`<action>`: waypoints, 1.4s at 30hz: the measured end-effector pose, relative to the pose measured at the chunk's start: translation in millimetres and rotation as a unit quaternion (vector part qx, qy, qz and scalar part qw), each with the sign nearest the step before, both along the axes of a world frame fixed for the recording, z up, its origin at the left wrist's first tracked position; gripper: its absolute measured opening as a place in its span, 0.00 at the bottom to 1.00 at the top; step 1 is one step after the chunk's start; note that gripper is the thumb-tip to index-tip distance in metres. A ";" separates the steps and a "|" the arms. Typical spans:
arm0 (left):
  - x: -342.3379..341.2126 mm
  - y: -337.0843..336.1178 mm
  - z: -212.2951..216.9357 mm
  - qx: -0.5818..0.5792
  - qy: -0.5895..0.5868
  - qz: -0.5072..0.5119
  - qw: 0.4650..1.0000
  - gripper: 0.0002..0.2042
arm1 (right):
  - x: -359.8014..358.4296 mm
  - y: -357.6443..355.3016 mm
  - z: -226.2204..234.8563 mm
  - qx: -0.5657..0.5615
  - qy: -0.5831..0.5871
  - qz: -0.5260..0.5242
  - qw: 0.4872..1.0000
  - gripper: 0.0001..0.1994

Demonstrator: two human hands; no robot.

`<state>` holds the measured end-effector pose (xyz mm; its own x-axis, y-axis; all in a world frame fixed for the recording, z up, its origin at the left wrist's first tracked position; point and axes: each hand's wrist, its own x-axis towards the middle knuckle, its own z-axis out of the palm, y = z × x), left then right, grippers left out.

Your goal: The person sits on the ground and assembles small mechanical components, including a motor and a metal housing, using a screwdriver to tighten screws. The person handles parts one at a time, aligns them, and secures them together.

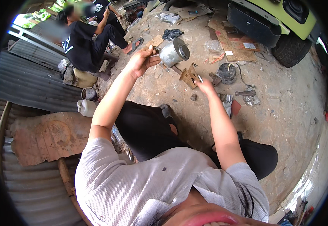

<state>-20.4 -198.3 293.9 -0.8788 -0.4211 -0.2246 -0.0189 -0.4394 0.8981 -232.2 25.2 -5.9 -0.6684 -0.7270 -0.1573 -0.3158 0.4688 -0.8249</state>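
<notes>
A cylindrical grey metal housing point(172, 53) is held up over the dirt floor point(149, 92), ahead of the knees and at the upper middle of the view. It is gripped at its left side by the bent fingers of the left hand point(143, 62). The work appears to be partway through: the housing is off the ground and in hand, but no fitted-together assembly can be made out, and how much is left cannot be judged. Its capped end, marked by a dark round boss, is pointed rightward and somewhat toward the viewer; its long axis is tilted, rising gently from left to right. Just below and to the right, an angular brown bracket point(188, 77) is seen beside the right hand point(205, 86), whose fingers are curled around a slim pale rod point(200, 78); whether the bracket is touched as well cannot be told. Farther right, a dark slotted motor point(227, 74) with a trailing wire and a ring-ended metal rod point(245, 93) are laid on the floor. Beyond these, flattened cardboard point(239, 48) is spread near a vehicle tyre point(294, 49), while a seated person point(82, 42) in black is seen at the upper left, near corrugated metal sheeting point(28, 77).
</notes>
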 end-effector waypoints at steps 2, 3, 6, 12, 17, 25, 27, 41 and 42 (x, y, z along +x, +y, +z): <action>20.3 1.4 0.4 -0.021 -0.023 0.034 0.999 0.13 | 1.3 -27.7 98.2 -0.084 -0.177 -0.008 0.981 0.27; 23.9 2.6 1.4 -0.033 -0.030 0.044 0.998 0.13 | -1.9 -32.6 154.6 -0.113 -0.253 -0.017 0.961 0.29; 11.4 6.1 5.4 -0.071 -0.035 0.055 0.995 0.13 | -0.4 -25.1 252.3 -0.163 -0.210 0.036 0.963 0.35; -11.9 16.7 10.1 -0.159 -0.048 0.063 0.984 0.15 | 20.0 -26.9 259.6 -0.171 -0.033 0.013 0.985 0.43; -19.0 29.3 -4.2 -0.255 -0.067 0.031 0.964 0.19 | 38.7 -25.7 217.5 -0.246 -0.149 -0.061 0.956 0.32; -26.6 84.6 30.9 -0.626 0.029 -0.071 0.776 0.22 | 40.6 -6.0 167.2 -0.386 -0.581 0.015 0.717 0.26; -32.9 91.9 41.3 -0.662 0.036 -0.103 0.742 0.23 | 34.4 -8.4 160.6 -0.393 -0.621 0.053 0.676 0.29; -62.5 144.6 25.9 -0.712 -0.215 -0.228 0.629 0.54 | 27.7 -13.8 134.4 -0.285 -0.698 0.060 0.654 0.29; -64.5 144.9 23.0 -0.716 -0.217 -0.214 0.628 0.54 | 25.7 -10.3 135.8 -0.276 -0.694 0.050 0.662 0.29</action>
